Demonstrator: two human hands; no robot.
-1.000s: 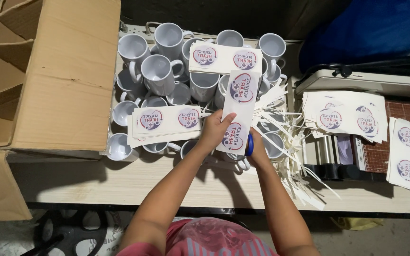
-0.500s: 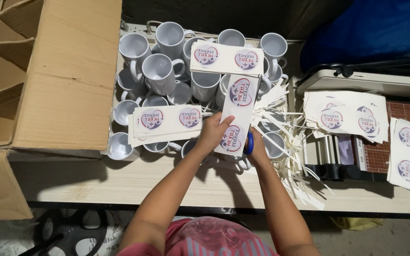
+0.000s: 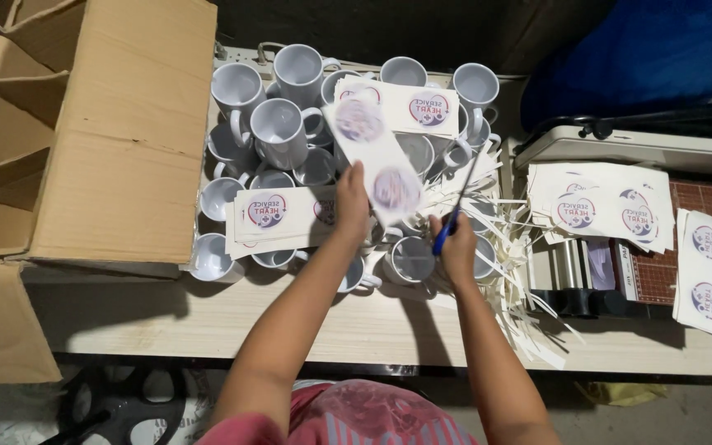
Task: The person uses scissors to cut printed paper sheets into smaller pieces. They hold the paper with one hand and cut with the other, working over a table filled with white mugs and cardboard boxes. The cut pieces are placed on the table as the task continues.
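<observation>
White paper was the thing in hand: our left hand (image 3: 352, 202) pinched a long printed strip (image 3: 375, 156) by its near end, fingers closed on it, and the strip rose away from us toward upper left, a bit blurred, w/ two round coloured prints along its length. Its long axis ran diagonal, from near the left thumb up over the mugs. Our right hand (image 3: 459, 247) was just beside, to the right of the strip's lower end, fingers closed around the blue handles of the scissors (image 3: 455, 210); the blades pointed up and away, approx. parallel to the strip's right edge, and we could not tell if they were open or touching the paper. So the strip lay left of the blades, and the right hand was the nearer one to its free edge. Under both hands stood many white mugs (image 3: 282, 132) on the wooden table (image 3: 208, 321), some w/ other printed sheets (image 3: 278, 213) resting across them. Thin paper offcuts (image 3: 521, 280) lay in a heap to the right, near a stack of prints (image 3: 599, 206). An open cardboard box (image 3: 117, 132) stood at left.
</observation>
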